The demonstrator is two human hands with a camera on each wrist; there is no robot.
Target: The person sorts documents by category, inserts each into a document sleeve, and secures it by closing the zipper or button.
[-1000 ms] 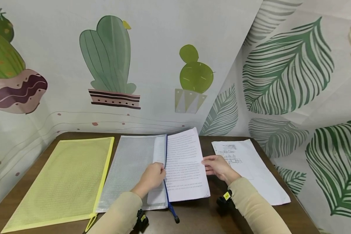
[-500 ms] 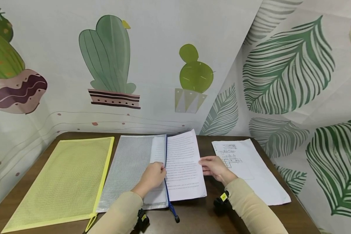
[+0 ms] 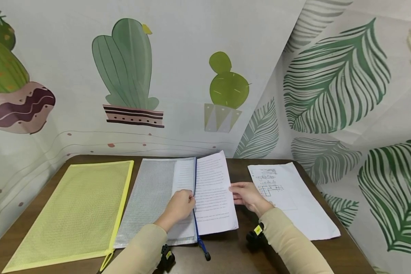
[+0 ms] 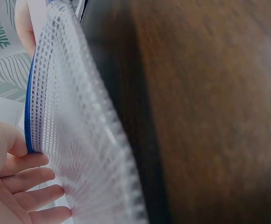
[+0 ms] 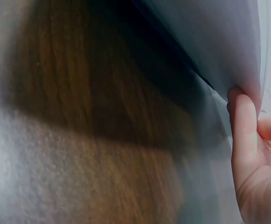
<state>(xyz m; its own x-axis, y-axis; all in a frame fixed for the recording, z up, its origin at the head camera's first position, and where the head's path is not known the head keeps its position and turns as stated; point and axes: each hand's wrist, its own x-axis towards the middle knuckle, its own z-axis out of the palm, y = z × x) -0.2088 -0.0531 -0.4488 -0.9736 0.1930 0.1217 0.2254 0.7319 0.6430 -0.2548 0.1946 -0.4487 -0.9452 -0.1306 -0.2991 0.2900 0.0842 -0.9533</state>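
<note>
A clear mesh zip pouch (image 3: 147, 198) with a blue zipper edge lies mid-table, its opening toward the right. My left hand (image 3: 179, 207) pinches the blue-edged rim of the pouch; in the left wrist view, the thumb and index finger meet at that rim (image 4: 28, 102). Printed sheets of paper (image 3: 214, 198) are partly inside the pouch, their left part showing through the mesh. With thumb and fingers my right hand (image 3: 249, 196) holds the right edge of the sheets. In the right wrist view the sheets (image 5: 219, 42) are raised off the wood.
A yellow mesh zip pouch (image 3: 78, 213) lies flat on the left. More sheets with a printed diagram (image 3: 294, 201) rest on the right of the brown table (image 3: 233, 258). A blue zipper pull (image 3: 203, 249) hangs toward the front. A patterned cloth (image 3: 181, 76) stands behind.
My right hand has moved left with the printed sheets, and more of them sits inside the clear pouch. The left hand stays at the rim.
</note>
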